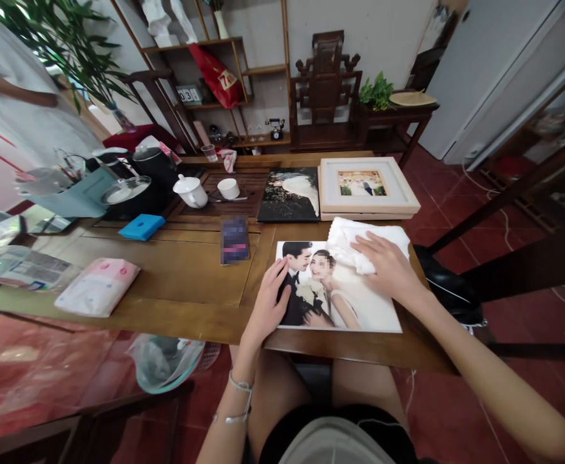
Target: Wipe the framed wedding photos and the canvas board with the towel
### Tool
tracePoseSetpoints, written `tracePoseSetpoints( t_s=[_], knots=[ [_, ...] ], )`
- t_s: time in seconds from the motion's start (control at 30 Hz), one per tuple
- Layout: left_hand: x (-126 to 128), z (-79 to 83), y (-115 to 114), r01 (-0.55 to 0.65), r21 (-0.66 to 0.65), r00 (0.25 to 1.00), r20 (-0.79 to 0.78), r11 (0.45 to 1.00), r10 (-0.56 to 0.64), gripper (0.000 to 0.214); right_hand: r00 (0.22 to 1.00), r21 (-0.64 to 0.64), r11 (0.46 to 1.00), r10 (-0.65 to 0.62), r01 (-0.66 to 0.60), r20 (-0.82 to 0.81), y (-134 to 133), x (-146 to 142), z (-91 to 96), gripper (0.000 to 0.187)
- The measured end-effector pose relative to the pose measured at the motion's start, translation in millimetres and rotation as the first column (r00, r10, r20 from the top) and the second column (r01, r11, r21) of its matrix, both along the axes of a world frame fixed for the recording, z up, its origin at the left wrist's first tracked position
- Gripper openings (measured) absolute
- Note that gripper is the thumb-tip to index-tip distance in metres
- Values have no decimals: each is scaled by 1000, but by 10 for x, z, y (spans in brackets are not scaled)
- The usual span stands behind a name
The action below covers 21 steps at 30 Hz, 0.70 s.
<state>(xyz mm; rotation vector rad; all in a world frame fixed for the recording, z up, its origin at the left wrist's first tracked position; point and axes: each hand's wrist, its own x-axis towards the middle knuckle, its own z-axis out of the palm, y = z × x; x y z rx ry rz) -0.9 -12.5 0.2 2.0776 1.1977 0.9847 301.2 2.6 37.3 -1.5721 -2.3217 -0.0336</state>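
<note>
A wedding photo panel point(373, 303) lies flat near the table's front edge, showing a couple and a white bouquet. Along its left edge rests my left hand point(265, 309), fingers stretched out and thumb on the picture. My right hand point(386, 264) presses on a bunched white cloth point(343, 241), its fingers curving over the folds. The cloth covers the photo's upper right corner and spreads onto the table. Just behind are a dark photo panel point(289, 193) and a light-framed picture point(330, 183), side by side.
On the wooden table point(205, 283) are a phone point(234, 240), a blue box point(142, 227), a tissue pack point(97, 287), a lidded white cup point(191, 191) and a small white bowl point(229, 188). A lined bin point(166, 364) stands below. Another person point(26, 96) is at the far left.
</note>
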Motion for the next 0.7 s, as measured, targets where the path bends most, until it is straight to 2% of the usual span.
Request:
tracePoseSetpoints(
  t_s=[0.1,0.2,0.27,0.37,0.43,0.47,0.6,0.7],
  knots=[
    [-4,-3,8,5,-2,1000,-4,1000,-5,49,999,18,1000,17,-18,51,-159,-130,-24,63],
    [-7,-3,13,1,-3,1000,-14,1000,-1,49,983,-36,985,170,-168,66,-622,-301,40,74],
    [-6,2,12,0,2,1000,-19,1000,1,48,956,-87,955,289,-285,45,-926,-373,113,82],
    [-4,4,10,6,5,1000,-23,1000,-6,49,915,-159,902,404,-402,-20,-1105,-347,194,85],
    [-6,-2,11,6,1,1000,-21,1000,-6,49,916,-176,899,396,-401,-64,-980,-242,189,85],
    [-7,-7,13,4,-1,1000,-19,1000,-4,49,928,-161,914,364,-372,-78,-854,-178,168,84],
    [-14,-23,19,5,3,1000,-13,1000,-5,48,991,-68,989,127,-130,-45,-205,-8,50,78],
    [-16,-25,16,8,0,1000,-17,1000,-8,48,1000,-33,999,-11,12,26,54,-85,22,70]
  ],
)
